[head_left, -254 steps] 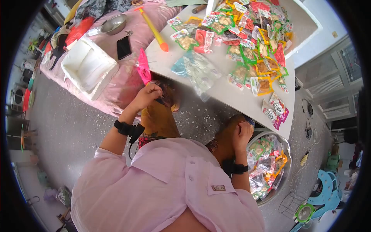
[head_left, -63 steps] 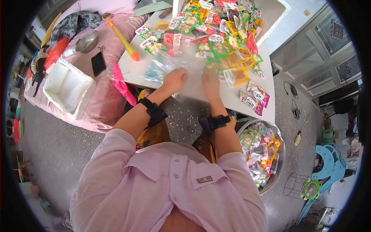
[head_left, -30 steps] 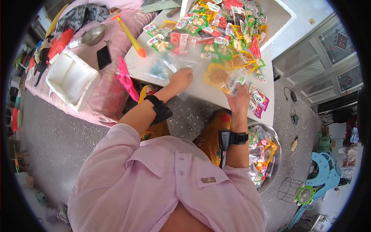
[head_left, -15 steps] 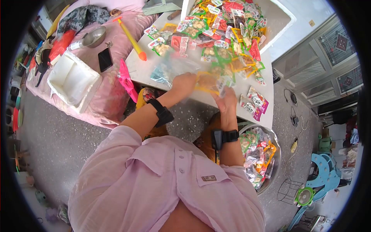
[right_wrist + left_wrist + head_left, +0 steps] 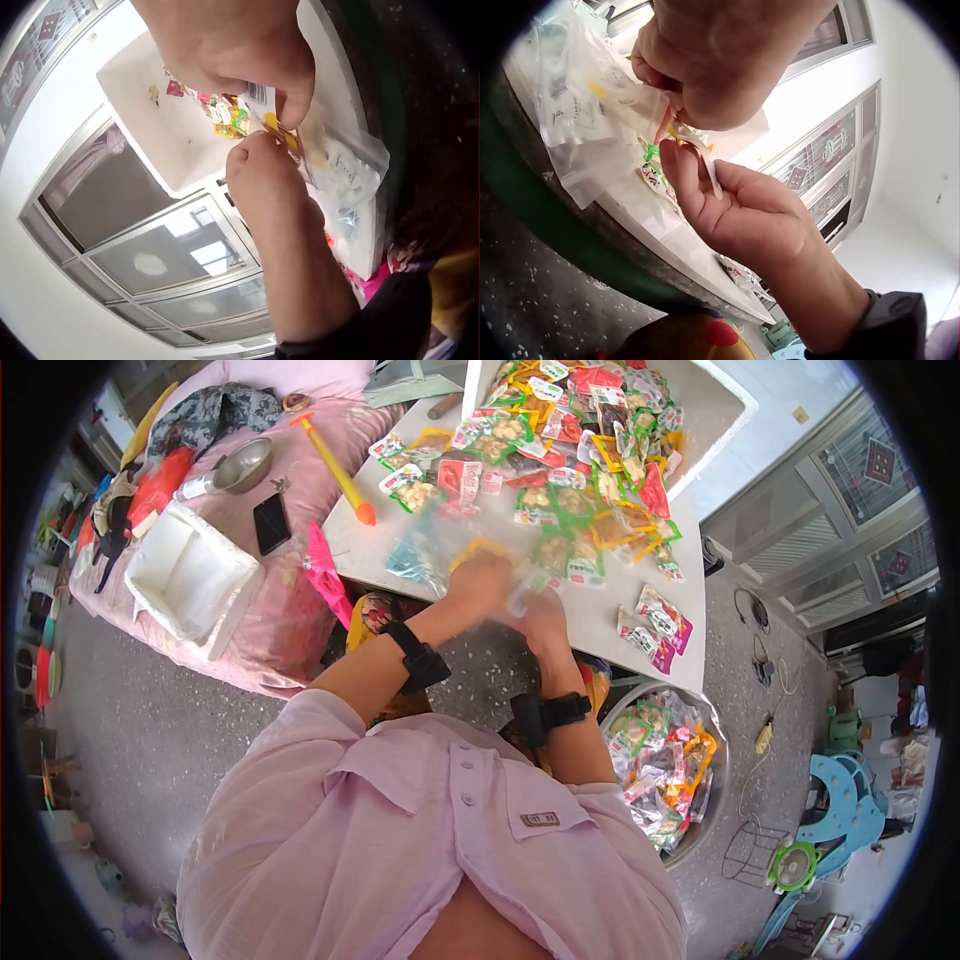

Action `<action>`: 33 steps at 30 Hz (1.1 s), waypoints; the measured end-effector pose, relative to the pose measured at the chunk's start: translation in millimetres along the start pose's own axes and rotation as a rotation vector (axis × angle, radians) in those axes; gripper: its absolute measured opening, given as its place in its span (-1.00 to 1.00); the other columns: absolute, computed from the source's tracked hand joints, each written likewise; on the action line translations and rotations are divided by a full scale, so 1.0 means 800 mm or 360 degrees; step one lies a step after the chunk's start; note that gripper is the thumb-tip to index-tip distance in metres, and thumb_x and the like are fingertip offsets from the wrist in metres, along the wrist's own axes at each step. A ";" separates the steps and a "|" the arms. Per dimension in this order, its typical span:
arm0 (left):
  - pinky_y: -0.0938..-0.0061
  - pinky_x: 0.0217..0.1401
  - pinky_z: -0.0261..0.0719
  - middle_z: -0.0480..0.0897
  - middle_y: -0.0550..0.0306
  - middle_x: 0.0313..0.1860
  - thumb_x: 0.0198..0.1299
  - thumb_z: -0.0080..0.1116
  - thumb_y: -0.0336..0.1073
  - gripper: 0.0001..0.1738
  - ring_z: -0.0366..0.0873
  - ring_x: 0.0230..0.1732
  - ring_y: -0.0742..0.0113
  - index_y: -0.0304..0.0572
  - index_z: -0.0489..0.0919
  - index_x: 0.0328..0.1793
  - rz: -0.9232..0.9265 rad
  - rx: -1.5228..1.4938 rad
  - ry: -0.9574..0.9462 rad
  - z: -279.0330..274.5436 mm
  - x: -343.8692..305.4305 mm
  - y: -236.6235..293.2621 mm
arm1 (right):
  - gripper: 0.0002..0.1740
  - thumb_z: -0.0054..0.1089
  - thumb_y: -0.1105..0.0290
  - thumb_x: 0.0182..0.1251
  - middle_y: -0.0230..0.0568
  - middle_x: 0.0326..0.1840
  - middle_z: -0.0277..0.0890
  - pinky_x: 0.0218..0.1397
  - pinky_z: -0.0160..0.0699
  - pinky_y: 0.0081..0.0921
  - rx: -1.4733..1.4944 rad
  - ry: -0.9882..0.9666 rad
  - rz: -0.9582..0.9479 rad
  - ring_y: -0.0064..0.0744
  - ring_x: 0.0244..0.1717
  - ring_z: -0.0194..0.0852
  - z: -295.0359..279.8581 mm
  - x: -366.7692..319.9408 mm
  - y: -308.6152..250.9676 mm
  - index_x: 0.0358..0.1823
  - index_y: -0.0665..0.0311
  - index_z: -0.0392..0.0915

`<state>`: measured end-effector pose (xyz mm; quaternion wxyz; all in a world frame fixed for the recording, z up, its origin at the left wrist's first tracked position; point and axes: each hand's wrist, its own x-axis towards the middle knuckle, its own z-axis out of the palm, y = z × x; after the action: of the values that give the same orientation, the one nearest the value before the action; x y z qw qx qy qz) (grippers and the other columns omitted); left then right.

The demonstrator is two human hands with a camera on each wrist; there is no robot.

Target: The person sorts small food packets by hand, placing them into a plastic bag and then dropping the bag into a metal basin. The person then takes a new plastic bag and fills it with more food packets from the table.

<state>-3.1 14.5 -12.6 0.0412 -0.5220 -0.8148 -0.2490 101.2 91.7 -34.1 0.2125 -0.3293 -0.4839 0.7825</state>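
Over the table's front edge, my left hand is curled into a fist, gripping the mouth of a clear plastic bag. My right hand meets it from the right and pinches a yellow-edged snack packet between thumb and fingers. In the right wrist view the packet's barcode corner shows at the right fingertips, and its far part lies at the bag's mouth, partly hidden by the left fist. More clear bags with a bluish tint lie flat beside the left hand.
A heap of colourful snack packets spills from a white foam box across the table. Two purple-edged packets lie at the right. A metal basin of packets stands below. A yellow toy-like tube lies at the left.
Both hands left my knees for the table. My right hand picked up the yellow-edged packet and carried it left to the bag, which my left hand grips.
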 end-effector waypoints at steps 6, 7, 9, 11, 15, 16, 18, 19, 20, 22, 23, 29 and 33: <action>0.19 -0.44 0.44 0.48 -0.05 -0.43 -0.09 -0.06 -0.32 -0.84 0.47 -0.39 0.01 -0.19 0.41 -0.36 -0.0026 0.0039 0.0072 0.015 -0.006 -0.006 | -0.87 -0.07 0.43 0.02 -0.31 -0.66 0.33 -0.77 0.19 -0.68 -0.0738 0.0043 -0.0126 -0.55 -0.75 0.26 -0.008 0.007 -0.012 -0.42 0.35 0.38; 0.19 -0.45 0.43 0.48 -0.06 -0.44 -0.09 -0.06 -0.31 -0.84 0.47 -0.41 0.00 -0.19 0.41 -0.37 -0.0071 0.0060 -0.0020 0.014 -0.005 -0.005 | -0.89 -0.08 0.46 0.01 -0.30 -0.68 0.31 -0.79 0.16 -0.66 -0.0654 0.0027 -0.0102 -0.56 -0.78 0.23 -0.001 0.006 -0.018 -0.45 0.36 0.37; 0.19 -0.45 0.43 0.47 -0.06 -0.46 -0.09 -0.06 -0.31 -0.85 0.47 -0.42 -0.01 -0.19 0.41 -0.39 0.0020 0.0007 0.0002 0.005 -0.005 -0.002 | -0.92 -0.09 0.50 -0.02 -0.28 -0.71 0.28 -0.81 0.11 -0.62 -0.0469 -0.0003 -0.0108 -0.55 -0.81 0.19 0.011 0.013 -0.020 -0.51 0.38 0.35; 0.19 -0.45 0.42 0.47 -0.07 -0.47 -0.10 -0.06 -0.31 -0.86 0.47 -0.44 -0.02 -0.18 0.41 -0.41 0.0075 -0.0034 0.0024 0.001 -0.004 -0.001 | -0.94 -0.10 0.53 -0.04 -0.26 -0.73 0.26 -0.83 0.07 -0.58 -0.0265 -0.0026 -0.0173 -0.53 -0.81 0.18 0.017 0.029 -0.013 -0.56 0.38 0.33; 0.20 -0.41 0.41 0.47 -0.08 -0.48 -0.09 -0.06 -0.31 -0.88 0.46 -0.43 -0.03 -0.17 0.40 -0.42 0.0045 -0.0101 0.0065 -0.004 0.001 -0.007 | -0.95 -0.14 0.56 -0.06 -0.24 -0.74 0.25 -0.78 0.11 -0.56 -0.0663 -0.0052 -0.0464 -0.49 -0.73 0.24 0.035 0.041 -0.020 -0.59 0.38 0.32; 0.20 -0.40 0.41 0.46 -0.09 -0.48 -0.09 -0.05 -0.31 -0.88 0.46 -0.42 -0.03 -0.17 0.40 -0.42 0.0021 -0.0123 0.0077 -0.006 0.001 -0.007 | -0.95 -0.14 0.56 -0.06 -0.24 -0.72 0.26 -0.76 0.14 -0.56 -0.0759 -0.0044 -0.0421 -0.48 -0.71 0.25 0.040 0.039 -0.028 -0.59 0.38 0.32; 0.20 -0.37 0.40 0.46 -0.09 -0.48 -0.08 -0.06 -0.31 -0.88 0.45 -0.40 -0.04 -0.17 0.40 -0.42 -0.0044 -0.0175 0.0094 -0.002 0.004 -0.012 | -0.95 -0.13 0.56 -0.05 -0.23 -0.67 0.28 -0.71 0.19 -0.57 -0.1042 -0.0024 -0.0462 -0.47 -0.65 0.28 0.043 0.046 -0.030 -0.58 0.38 0.33; 0.20 -0.36 0.39 0.46 -0.09 -0.48 -0.07 -0.06 -0.32 -0.89 0.44 -0.39 -0.05 -0.18 0.39 -0.42 -0.0078 -0.0200 0.0103 -0.001 0.005 -0.014 | -0.95 -0.11 0.55 -0.04 -0.22 -0.64 0.29 -0.68 0.22 -0.57 -0.1231 -0.0016 -0.0549 -0.47 -0.62 0.29 0.042 0.058 -0.025 -0.57 0.39 0.33; 0.20 -0.35 0.39 0.46 -0.09 -0.47 -0.07 -0.07 -0.32 -0.88 0.44 -0.37 -0.04 -0.18 0.39 -0.42 -0.0078 -0.0223 0.0138 -0.001 0.007 -0.016 | -0.94 -0.10 0.54 -0.04 -0.22 -0.61 0.30 -0.66 0.24 -0.58 -0.1419 -0.0009 -0.0638 -0.46 -0.59 0.31 0.039 0.068 -0.020 -0.56 0.39 0.34; 0.20 -0.33 0.38 0.46 -0.09 -0.47 -0.06 -0.08 -0.33 -0.88 0.43 -0.34 -0.04 -0.20 0.39 -0.41 -0.0074 -0.0269 0.0212 -0.006 0.011 -0.021 | -0.93 -0.06 0.52 -0.02 -0.22 -0.54 0.33 -0.61 0.29 -0.56 -0.0405 -0.0243 -0.0215 -0.44 -0.55 0.34 0.044 0.062 -0.025 -0.52 0.38 0.37; 0.20 -0.33 0.37 0.46 -0.09 -0.46 -0.06 -0.08 -0.33 -0.88 0.43 -0.33 -0.03 -0.21 0.40 -0.41 -0.0157 -0.0321 0.0168 -0.007 0.012 -0.024 | -0.93 -0.05 0.51 -0.02 -0.22 -0.51 0.35 -0.58 0.32 -0.55 0.0103 -0.0351 -0.0003 -0.43 -0.54 0.36 0.044 0.060 -0.028 -0.50 0.38 0.38; 0.24 -0.31 0.38 0.46 -0.08 -0.43 -0.07 -0.06 -0.38 -0.89 0.42 -0.31 0.00 -0.22 0.43 -0.40 -0.0147 -0.0369 0.0192 0.020 0.000 -0.054 | -0.90 0.00 0.49 -0.02 -0.27 -0.46 0.41 -0.40 0.38 -0.56 -0.1127 -0.0011 -0.1126 -0.42 -0.46 0.41 -0.044 0.130 -0.004 -0.43 0.36 0.42; 0.19 -0.37 0.39 0.44 -0.07 -0.47 -0.09 -0.06 -0.37 -0.91 0.42 -0.39 -0.03 -0.21 0.41 -0.47 -0.0121 -0.0356 0.0257 0.025 -0.011 -0.051 | -0.82 0.05 0.42 -0.09 -0.15 -0.50 0.44 -0.32 0.39 -0.48 -0.1447 0.0653 -0.1011 -0.24 -0.43 0.44 -0.088 0.130 -0.066 -0.42 0.36 0.43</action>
<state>-30.7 2.7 -47.7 0.0387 -0.4705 -0.7951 -0.3808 80.7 226.3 -40.8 0.3633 -0.3710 -0.7945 0.3149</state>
